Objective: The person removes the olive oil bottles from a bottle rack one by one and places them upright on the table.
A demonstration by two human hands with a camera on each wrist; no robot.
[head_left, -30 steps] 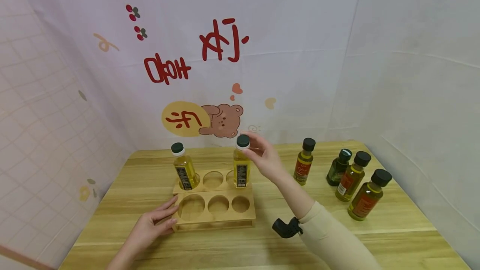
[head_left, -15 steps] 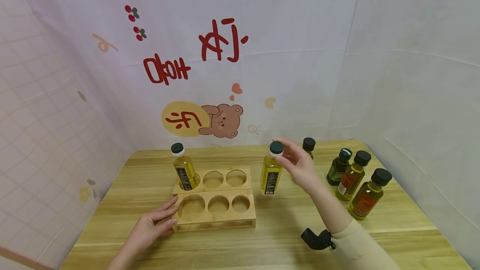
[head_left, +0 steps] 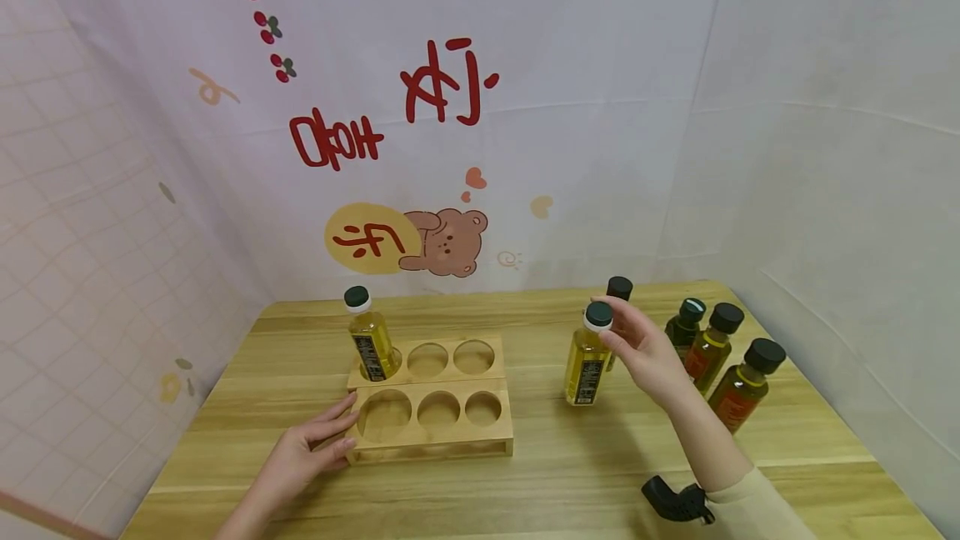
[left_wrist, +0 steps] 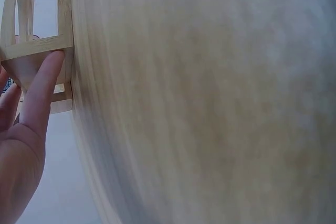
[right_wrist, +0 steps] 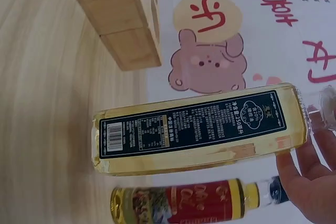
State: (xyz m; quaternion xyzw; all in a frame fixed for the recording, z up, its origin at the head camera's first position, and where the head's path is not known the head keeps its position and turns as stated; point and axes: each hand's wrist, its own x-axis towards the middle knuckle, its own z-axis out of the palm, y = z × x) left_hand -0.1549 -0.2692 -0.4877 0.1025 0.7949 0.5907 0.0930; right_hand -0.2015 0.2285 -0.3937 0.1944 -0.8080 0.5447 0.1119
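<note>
My right hand (head_left: pixel 641 352) pinches the neck of a square olive oil bottle (head_left: pixel 587 367) with a dark green cap. The bottle is nearly upright, right of the wooden rack (head_left: pixel 431 432); whether its base touches the table I cannot tell. In the right wrist view, the bottle's black label (right_wrist: pixel 194 124) faces the camera. My left hand (head_left: pixel 311 448) touches the rack's left end with outstretched fingers, and the left wrist view has one finger (left_wrist: pixel 44 87) against the end panel. A similar oil bottle (head_left: pixel 372 346) stands in the rack's back left hole.
A red-labelled oil bottle (right_wrist: pixel 178 203) stands just behind the held one. Farther right are a dark green bottle (head_left: pixel 684 325) and two black-capped bottles, one at the front (head_left: pixel 742 390). A printed cloth (head_left: pixel 600 148) hangs behind the wooden table (head_left: pixel 450 507).
My right hand has carried the oil bottle from the rack's back right hole rightward and nearer, to beside the red-labelled bottle. The left hand and rack have stayed put.
</note>
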